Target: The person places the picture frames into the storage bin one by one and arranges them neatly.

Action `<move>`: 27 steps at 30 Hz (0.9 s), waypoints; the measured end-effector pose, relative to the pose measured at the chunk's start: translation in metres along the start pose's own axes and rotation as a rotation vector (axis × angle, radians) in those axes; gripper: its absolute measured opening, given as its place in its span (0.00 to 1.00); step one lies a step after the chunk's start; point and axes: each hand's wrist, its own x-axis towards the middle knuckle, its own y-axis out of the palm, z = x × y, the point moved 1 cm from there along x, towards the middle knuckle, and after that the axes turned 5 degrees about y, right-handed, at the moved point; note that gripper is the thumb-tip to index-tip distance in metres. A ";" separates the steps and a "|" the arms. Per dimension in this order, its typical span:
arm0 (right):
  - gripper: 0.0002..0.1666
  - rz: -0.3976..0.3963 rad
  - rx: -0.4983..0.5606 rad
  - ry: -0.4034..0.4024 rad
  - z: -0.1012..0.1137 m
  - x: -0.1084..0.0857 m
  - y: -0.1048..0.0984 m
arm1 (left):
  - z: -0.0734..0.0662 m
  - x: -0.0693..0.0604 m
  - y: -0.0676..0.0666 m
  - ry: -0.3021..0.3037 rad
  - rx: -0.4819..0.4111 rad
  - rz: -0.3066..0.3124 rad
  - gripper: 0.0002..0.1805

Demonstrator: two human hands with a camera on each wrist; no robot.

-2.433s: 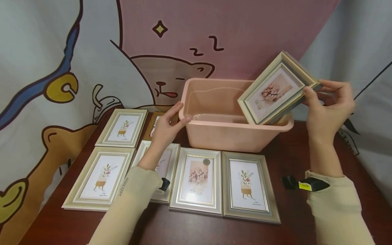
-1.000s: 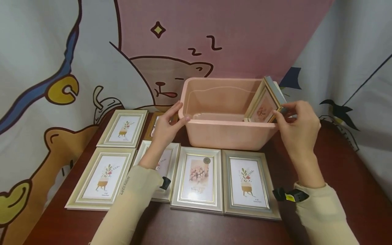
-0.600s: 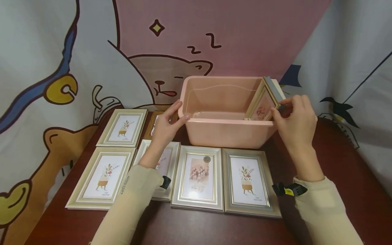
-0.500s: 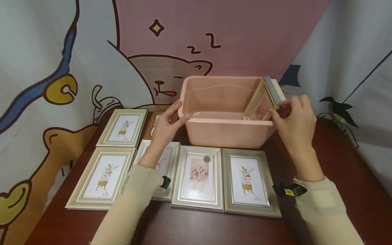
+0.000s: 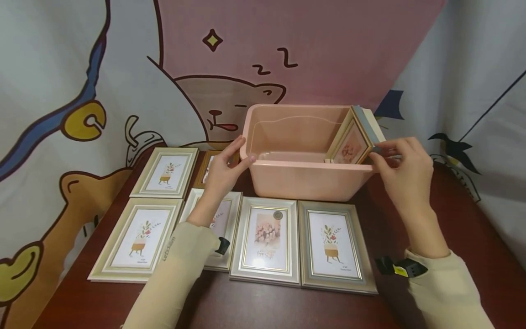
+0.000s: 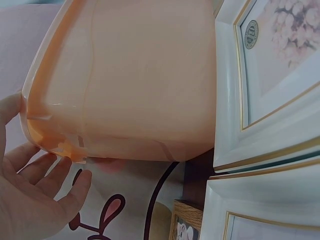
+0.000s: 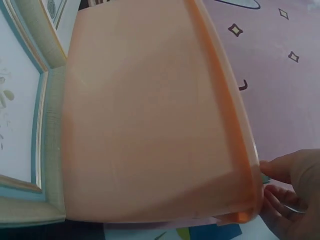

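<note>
A pink plastic bin [image 5: 312,183] stands at the back of the table. My left hand [image 5: 222,169] holds its left rim corner, thumb in front and fingers outside; the left wrist view shows this hand [image 6: 37,185] at the rim. Inside the bin's right end, a picture frame [image 5: 351,144] with a pink flower print leans to the right against other frames [image 5: 373,124]. My right hand [image 5: 404,171] pinches its near upper corner between thumb and fingers. In the right wrist view the bin's wall hides most of that frame, and the right hand [image 7: 292,192] is partly cut off.
Several picture frames lie face up: two at the left [image 5: 164,171], a brown one [image 5: 202,171] partly behind my left hand, and a front row including a white flower-print frame [image 5: 267,240] and a greyish plant-print frame [image 5: 337,246]. A cartoon cloth [image 5: 320,50] hangs behind the table [image 5: 263,306].
My right hand has brought the flower-print frame down from above the bin into its right end, then tilted it rightward against the other frames. My left hand has stayed on the rim.
</note>
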 end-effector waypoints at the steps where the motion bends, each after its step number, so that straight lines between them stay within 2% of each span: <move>1: 0.13 0.000 0.006 0.003 0.000 -0.001 -0.002 | 0.000 0.000 0.000 0.001 0.000 0.000 0.34; 5: 0.13 -0.004 0.019 0.016 -0.003 -0.004 -0.010 | 0.000 -0.001 0.000 0.005 0.007 0.001 0.34; 11: 0.14 -0.050 0.032 -0.003 -0.013 -0.010 -0.018 | 0.000 -0.002 0.000 0.008 0.015 -0.001 0.34; 19: 0.13 -0.063 0.031 0.085 -0.030 -0.022 -0.029 | -0.001 -0.001 0.000 0.004 0.025 0.001 0.34; 21: 0.13 -0.039 0.026 0.121 -0.035 -0.025 -0.030 | -0.001 -0.001 0.000 0.003 0.025 0.002 0.34; 24: 0.14 0.037 0.002 0.225 -0.043 -0.030 -0.031 | -0.001 -0.001 0.000 0.004 0.028 0.002 0.34; 27: 0.19 0.193 -0.044 0.320 -0.055 -0.035 -0.031 | 0.000 0.000 0.000 0.009 0.030 -0.002 0.33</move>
